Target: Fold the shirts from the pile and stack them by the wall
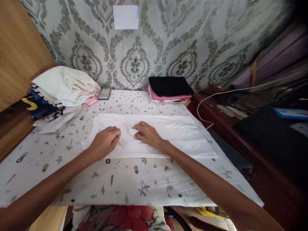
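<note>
A white garment (pixel 175 128) lies folded into a long strip across the printed tablecloth. My left hand (pixel 107 141) rests on its left part, fingers curled closed on the cloth, with the fingertips hidden. Just to the right, my right hand (pixel 148 133) has thumb and forefinger pinching a raised bit of the same white cloth. Between the two hands the fabric is rumpled, while its right part lies fairly flat. Its exact kind does not show.
Rumpled clothes (pixel 64 86) are heaped at the back left beside a wooden panel (pixel 21 38). A folded stack with black cloth (pixel 169 86) on top sits at the back right. A white cable (pixel 226 92) crosses the dark red desk (pixel 240 138). A patterned curtain (pixel 134 61) hangs behind.
</note>
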A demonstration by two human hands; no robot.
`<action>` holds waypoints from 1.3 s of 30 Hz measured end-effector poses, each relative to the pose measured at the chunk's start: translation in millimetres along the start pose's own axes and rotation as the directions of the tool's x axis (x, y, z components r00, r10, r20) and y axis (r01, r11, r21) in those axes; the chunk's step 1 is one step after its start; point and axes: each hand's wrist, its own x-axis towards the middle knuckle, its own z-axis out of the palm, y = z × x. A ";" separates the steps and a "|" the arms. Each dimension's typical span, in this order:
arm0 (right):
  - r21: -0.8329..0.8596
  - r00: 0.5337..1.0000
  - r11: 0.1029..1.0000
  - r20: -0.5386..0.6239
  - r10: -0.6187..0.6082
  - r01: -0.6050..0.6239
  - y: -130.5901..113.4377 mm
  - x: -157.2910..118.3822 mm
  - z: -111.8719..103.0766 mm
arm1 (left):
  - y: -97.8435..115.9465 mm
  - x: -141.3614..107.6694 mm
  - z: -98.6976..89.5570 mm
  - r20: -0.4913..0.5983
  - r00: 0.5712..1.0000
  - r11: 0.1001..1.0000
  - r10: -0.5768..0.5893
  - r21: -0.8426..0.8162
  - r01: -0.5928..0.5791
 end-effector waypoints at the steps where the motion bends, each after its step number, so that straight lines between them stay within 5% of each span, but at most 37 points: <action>1: 0.024 1.000 1.000 0.011 -0.016 0.016 1.5 -0.7 -0.8 | -2.8 -1.0 -3.5 -0.017 1.000 0.999 0.007 -0.037 -0.008; 4: 0.068 0.997 0.996 0.036 -0.063 0.060 6.8 -0.4 -2.8 | -8.1 -3.0 -2.6 0.065 0.993 0.994 0.094 -0.067 -0.090; 8: 0.120 0.992 0.988 0.073 -0.102 0.093 14.0 3.8 -5.1 | -7.2 -0.5 16.4 0.187 0.963 0.972 0.196 0.090 -0.216; 12: 0.188 0.995 0.979 0.044 -0.093 0.083 19.7 6.2 -1.4 | -5.8 3.8 16.8 0.093 0.984 0.984 0.154 0.075 -0.161; 19: 0.209 0.983 0.973 -0.172 -0.058 0.094 28.6 6.6 18.7 | -17.4 -7.4 -22.0 0.017 0.999 0.980 0.038 -0.195 -0.034; 25: 0.267 0.969 0.952 -0.234 -0.085 0.149 33.4 9.3 18.9 | -22.1 -19.1 -11.5 0.064 0.989 0.983 0.134 -0.138 -0.124; 28: 0.287 0.964 0.947 -0.256 -0.070 0.145 34.2 8.8 14.9 | -19.3 -17.1 -7.0 0.020 0.997 0.980 0.078 -0.186 -0.073; 34: 0.173 0.910 0.956 -0.385 -0.156 0.237 9.1 -7.9 5.7 | -17.8 -6.9 -10.2 -0.081 0.993 0.930 -0.082 -0.365 0.047; 39: -0.061 0.916 0.937 -0.199 -0.348 0.343 -16.0 -11.8 12.3 | -14.9 -11.2 -4.9 -0.030 1.000 0.967 0.005 -0.254 -0.012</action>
